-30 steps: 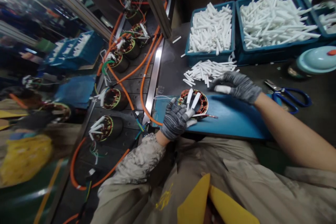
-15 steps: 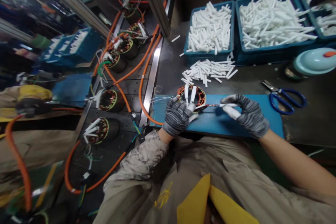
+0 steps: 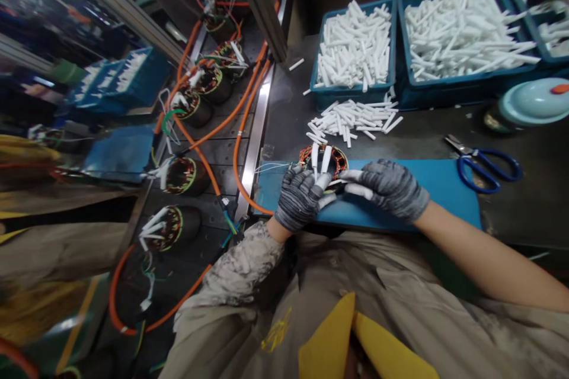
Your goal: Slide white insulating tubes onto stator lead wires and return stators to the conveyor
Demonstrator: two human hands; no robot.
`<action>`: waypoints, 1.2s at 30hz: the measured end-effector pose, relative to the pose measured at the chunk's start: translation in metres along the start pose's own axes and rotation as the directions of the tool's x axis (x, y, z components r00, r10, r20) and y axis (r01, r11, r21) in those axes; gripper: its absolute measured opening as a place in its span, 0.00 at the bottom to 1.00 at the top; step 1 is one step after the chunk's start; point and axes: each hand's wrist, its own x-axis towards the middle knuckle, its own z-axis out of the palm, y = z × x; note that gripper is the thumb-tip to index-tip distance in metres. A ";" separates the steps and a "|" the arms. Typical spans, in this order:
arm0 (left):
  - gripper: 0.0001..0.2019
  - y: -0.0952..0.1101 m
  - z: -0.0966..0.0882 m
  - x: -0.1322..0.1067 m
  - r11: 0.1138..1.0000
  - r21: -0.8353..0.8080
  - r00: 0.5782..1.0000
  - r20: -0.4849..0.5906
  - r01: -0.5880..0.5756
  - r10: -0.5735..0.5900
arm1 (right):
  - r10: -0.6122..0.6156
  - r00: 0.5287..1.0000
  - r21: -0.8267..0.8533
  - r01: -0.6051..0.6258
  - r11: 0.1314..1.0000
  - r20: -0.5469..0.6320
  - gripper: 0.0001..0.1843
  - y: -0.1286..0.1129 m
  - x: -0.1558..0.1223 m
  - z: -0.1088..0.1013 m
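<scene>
A round motor stator (image 3: 324, 160) with copper windings lies at the left end of a blue mat (image 3: 444, 189). Two white sleeves stand up from it. My gloved left hand (image 3: 299, 196) is closed around the stator's near edge. My gloved right hand (image 3: 386, 187) pinches a white sleeve (image 3: 351, 176) lying along a wire lead at the stator's right side, close against my left fingers. A loose pile of white sleeves (image 3: 353, 118) lies just beyond the stator.
Blue bins (image 3: 355, 47) full of white sleeves line the back of the bench. Blue-handled scissors (image 3: 484, 164) lie right of the mat, beside a pale lid (image 3: 533, 103). On the left, a conveyor carries several stators (image 3: 182, 174) among orange cables (image 3: 240, 148).
My right hand left the sleeve pile with a white sleeve, came to the wire lead on the mat, then slid left along it up to the stator. My left hand stayed put.
</scene>
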 end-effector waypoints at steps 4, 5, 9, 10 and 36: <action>0.19 0.001 -0.002 0.005 0.999 0.051 1.000 0.003 -0.013 0.012 | -0.004 0.978 0.027 -0.002 1.000 0.210 0.23 -0.007 0.027 0.003; 0.19 0.001 -0.003 0.006 0.998 0.064 1.000 0.020 -0.020 0.019 | -0.010 0.975 0.039 0.001 0.999 0.220 0.23 -0.007 0.028 0.005; 0.13 0.007 -0.007 0.002 0.989 0.088 0.989 0.090 -0.121 0.113 | -0.018 0.997 -0.118 0.026 0.993 0.069 0.23 -0.003 -0.002 0.027; 0.12 0.011 -0.008 -0.002 0.983 0.090 0.985 0.084 -0.160 0.152 | -0.050 0.999 -0.172 0.048 0.984 -0.005 0.23 -0.001 -0.015 0.035; 0.20 0.014 -0.017 0.030 0.796 -0.327 0.845 0.365 0.509 -0.390 | 0.322 0.914 -0.181 -0.370 0.911 -0.248 0.28 0.054 -0.104 0.044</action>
